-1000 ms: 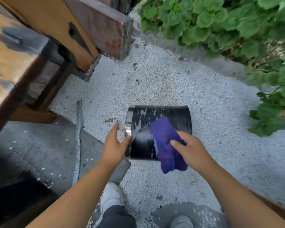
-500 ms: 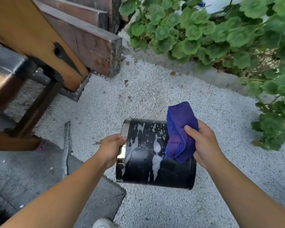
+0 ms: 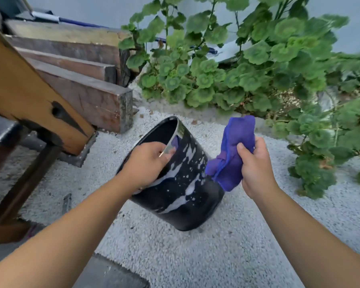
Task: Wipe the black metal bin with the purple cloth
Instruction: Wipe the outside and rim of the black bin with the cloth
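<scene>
The black metal bin (image 3: pixel 187 190) is held tilted above the white gravel, its open mouth turned up and to the left. White streaks and spots run down its glossy side. My left hand (image 3: pixel 148 163) grips the shiny rim, fingers inside the mouth. My right hand (image 3: pixel 254 165) holds the bunched purple cloth (image 3: pixel 233 150) just to the right of the bin. The cloth's lower left corner lies at the bin's side; I cannot tell whether it touches.
Stacked dark wooden beams (image 3: pixel 81 80) and an orange wooden leg (image 3: pixel 29 100) stand at the left. Green leafy plants (image 3: pixel 247 69) fill the back and right. White gravel (image 3: pixel 227 246) covers the ground, with a dark grey slab (image 3: pixel 112 273) at the bottom.
The bin has turned from lying sideways to tilted with its mouth up and left. My right hand has lifted the cloth off the bin's side to its right. The camera has tipped upward.
</scene>
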Motion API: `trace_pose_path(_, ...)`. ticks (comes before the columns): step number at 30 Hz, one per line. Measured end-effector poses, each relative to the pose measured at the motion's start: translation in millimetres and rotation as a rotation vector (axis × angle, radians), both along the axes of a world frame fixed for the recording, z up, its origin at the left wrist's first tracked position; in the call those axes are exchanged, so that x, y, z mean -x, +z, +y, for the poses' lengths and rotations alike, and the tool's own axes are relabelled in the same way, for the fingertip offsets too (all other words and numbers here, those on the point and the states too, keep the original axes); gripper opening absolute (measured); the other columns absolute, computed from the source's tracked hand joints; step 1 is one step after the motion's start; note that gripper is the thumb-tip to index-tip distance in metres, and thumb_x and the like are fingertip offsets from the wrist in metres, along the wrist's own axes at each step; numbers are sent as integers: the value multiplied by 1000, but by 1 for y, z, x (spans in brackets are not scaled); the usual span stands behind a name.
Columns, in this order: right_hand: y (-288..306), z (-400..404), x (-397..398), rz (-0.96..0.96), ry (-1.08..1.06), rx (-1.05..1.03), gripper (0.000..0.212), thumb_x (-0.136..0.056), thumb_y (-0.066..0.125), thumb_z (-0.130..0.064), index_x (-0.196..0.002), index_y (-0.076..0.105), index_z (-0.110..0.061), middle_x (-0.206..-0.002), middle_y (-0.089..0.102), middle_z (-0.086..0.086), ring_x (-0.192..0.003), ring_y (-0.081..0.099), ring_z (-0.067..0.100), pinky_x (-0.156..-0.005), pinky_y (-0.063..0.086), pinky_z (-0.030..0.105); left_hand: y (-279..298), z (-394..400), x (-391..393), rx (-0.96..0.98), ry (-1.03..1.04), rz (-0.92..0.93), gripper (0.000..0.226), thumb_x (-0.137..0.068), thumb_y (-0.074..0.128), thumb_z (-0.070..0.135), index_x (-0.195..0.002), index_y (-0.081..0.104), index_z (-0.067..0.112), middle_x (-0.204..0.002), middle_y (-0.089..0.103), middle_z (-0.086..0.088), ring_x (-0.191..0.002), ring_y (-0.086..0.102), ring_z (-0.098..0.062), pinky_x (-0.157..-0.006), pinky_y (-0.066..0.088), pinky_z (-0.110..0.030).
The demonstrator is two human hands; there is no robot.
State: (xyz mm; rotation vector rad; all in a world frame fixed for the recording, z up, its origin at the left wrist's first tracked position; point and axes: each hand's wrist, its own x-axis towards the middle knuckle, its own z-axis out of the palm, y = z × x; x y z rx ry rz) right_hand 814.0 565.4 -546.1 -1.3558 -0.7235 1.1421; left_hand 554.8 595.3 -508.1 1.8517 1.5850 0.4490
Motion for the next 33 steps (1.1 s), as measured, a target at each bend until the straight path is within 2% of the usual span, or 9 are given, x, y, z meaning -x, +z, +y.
trace_pose_path(3,-2,10,-2,-93,-41,-21,18,-85,56,-28,-94,55,-44,-83,70,-22,-78,66,2,-74,49,30,2,14,13,-150,-87,155,37,-96,52,38,-64,54,20,-54,50,-1,-53,48,-15,-51,34,-35)
trace_pose_path(9,-33,23,28,-170,-56,18,21,-85,54,-33,-88,50,-53,-92,66,-13,-74,63,-4,-70,44,29,-26,27,22,-66,-221,201,14,-96,53,28,-94,64,19,-75,67,-8,-69,61,-26,-62,47,-44)
trace_pose_path(11,-50,27,46,-164,-47,22,22,-89,54,-28,-94,49,-49,-97,64,-12,-81,63,-1,-73,43,29,-36,28,23,-136,-348,318,28,-97,50,33,-123,54,27,-105,71,-3,-88,65,-22,-71,53,-41)
trace_pose_path(14,-68,35,71,-133,-17,67,21,-93,52,-28,-110,50,-40,-105,61,-16,-94,61,5,-78,43,30,-49,32,29,-200,-432,297,58,-98,48,25,-151,26,28,-155,37,6,-140,36,-15,-109,38,-36)
trace_pose_path(19,-86,39,103,-77,90,32,40,-91,51,-34,-130,47,-40,-126,59,-16,-113,57,6,-95,44,30,-62,40,40,-193,-406,136,54,-100,46,18,-151,30,24,-151,37,16,-147,15,-8,-114,16,-15)
trace_pose_path(24,-92,46,129,-321,387,-19,59,-98,47,-25,-151,25,-40,-163,9,-10,-148,4,10,-115,4,30,-60,44,50,-185,-387,68,55,-100,45,36,-151,30,24,-151,27,22,-148,6,-3,-110,8,-6)
trace_pose_path(27,-91,46,135,-326,450,-92,64,-100,46,-19,-152,16,-40,-163,1,-12,-148,-3,5,-118,2,25,-56,45,53,-115,-363,-9,57,-99,37,47,-152,29,27,-154,24,22,-147,0,3,-110,6,-5)
trace_pose_path(30,-91,37,145,-457,460,-212,67,-98,46,-14,-152,16,-40,-160,2,-13,-148,-4,6,-107,-4,3,-56,50,51,-37,-278,-114,57,-98,34,51,-150,29,31,-154,30,20,-145,-1,7,-118,15,-21)
trace_pose_path(33,-96,26,160,-561,479,-323,66,-95,48,-7,-152,24,-27,-159,3,-7,-150,-1,15,-113,-4,11,-55,57,53,-16,-209,-155,58,-94,36,54,-147,36,31,-150,26,27,-147,5,2,-115,28,-37)
